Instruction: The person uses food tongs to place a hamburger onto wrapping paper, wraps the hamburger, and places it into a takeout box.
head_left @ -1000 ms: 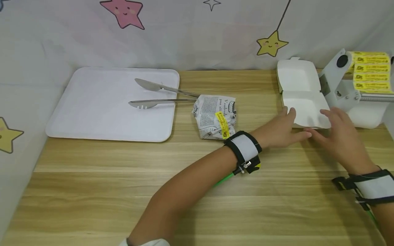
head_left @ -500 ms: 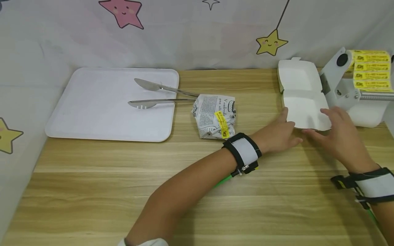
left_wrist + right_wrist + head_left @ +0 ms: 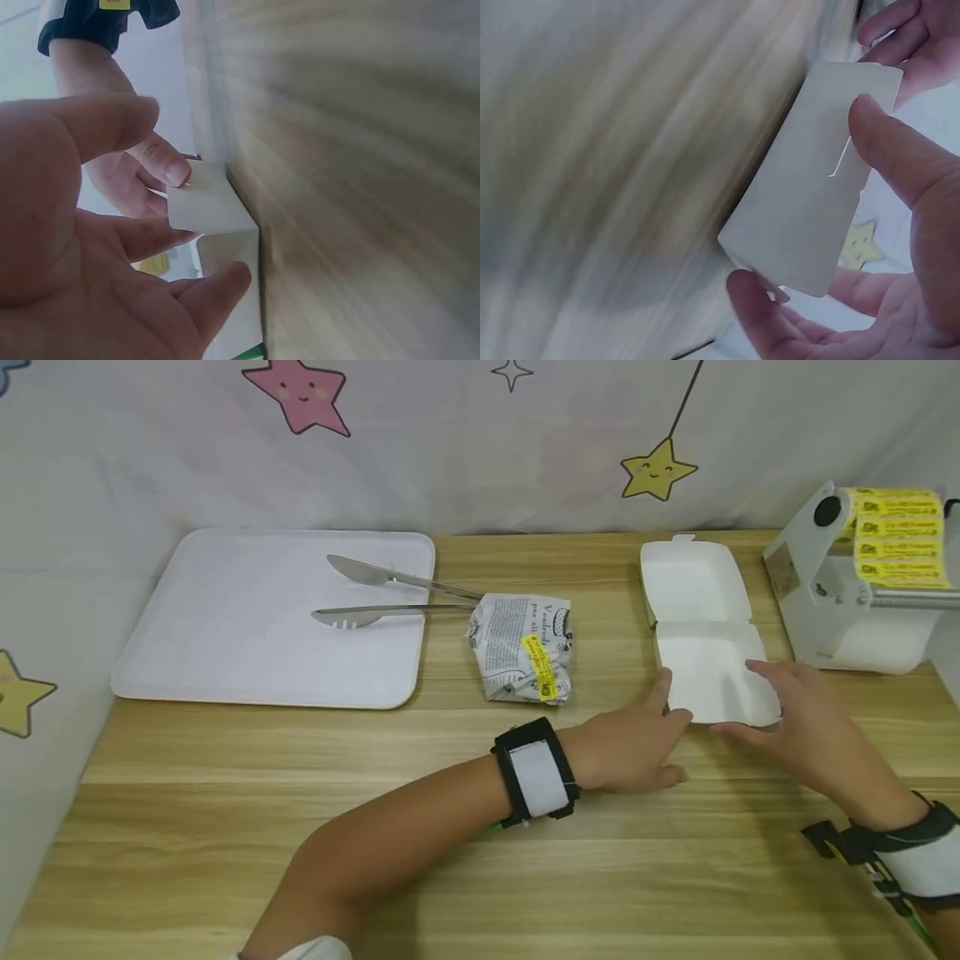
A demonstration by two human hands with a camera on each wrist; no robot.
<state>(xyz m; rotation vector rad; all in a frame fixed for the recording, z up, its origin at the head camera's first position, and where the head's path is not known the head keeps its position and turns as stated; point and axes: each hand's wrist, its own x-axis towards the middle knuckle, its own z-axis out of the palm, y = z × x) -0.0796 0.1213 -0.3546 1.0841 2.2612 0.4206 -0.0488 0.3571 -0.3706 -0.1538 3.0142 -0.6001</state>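
A white clamshell takeaway box (image 3: 708, 664) lies open on the wooden table, its lid folded back. My right hand (image 3: 813, 739) grips the front right corner, the thumb on the front wall and fingers along the right side. In the right wrist view, the thumb (image 3: 885, 142) presses near a slit in that front wall (image 3: 795, 180). My left hand (image 3: 626, 747) touches the left side with extended fingers, its thumb apart from the box. The left wrist view shows its fingertips (image 3: 232, 285) against the side wall.
Left of the box sits a newsprint-wrapped packet (image 3: 517, 647) with a yellow sticker. Two long metal utensil arms (image 3: 367, 570) reach from it over a white tray (image 3: 255, 627). A label dispenser (image 3: 813, 585) with yellow labels (image 3: 898, 539) stands at the right. A curtain (image 3: 450, 452) hangs behind.
Both hands and the takeaway box have moved left and toward the front of the table, away from the label dispenser. The packet, utensil arms and tray have stayed put.
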